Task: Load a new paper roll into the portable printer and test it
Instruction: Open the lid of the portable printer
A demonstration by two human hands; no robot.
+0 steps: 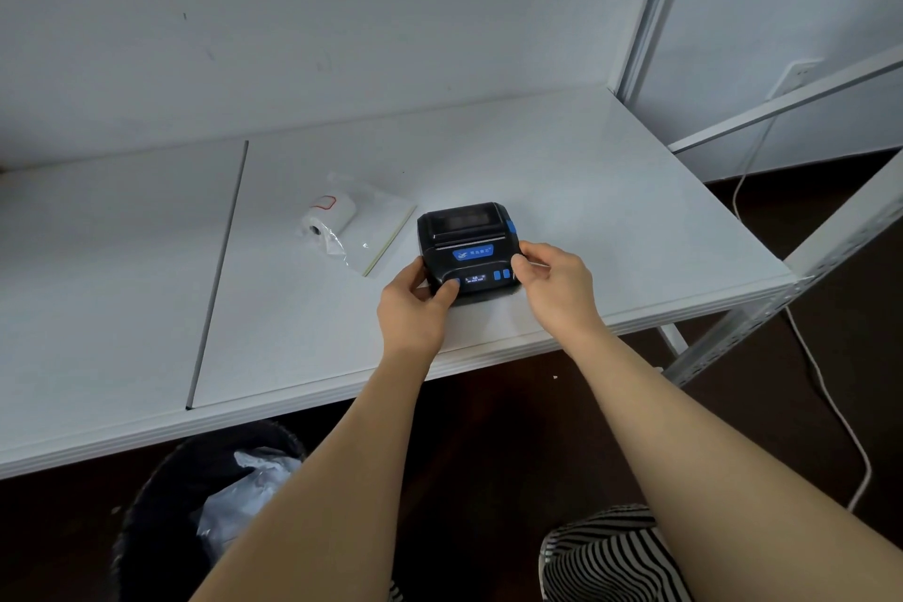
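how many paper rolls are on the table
1. The paper roll lies in its clear wrapper on the table, left of the printer. Whether another roll sits inside the closed printer can't be seen.

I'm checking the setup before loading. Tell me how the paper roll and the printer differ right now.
The paper roll is white and lies on its side inside a clear plastic bag; the printer is black with blue buttons, its lid closed. The roll lies untouched, while the left hand and right hand grip the printer's front corners. The printer is the larger. Both rest on the white table.
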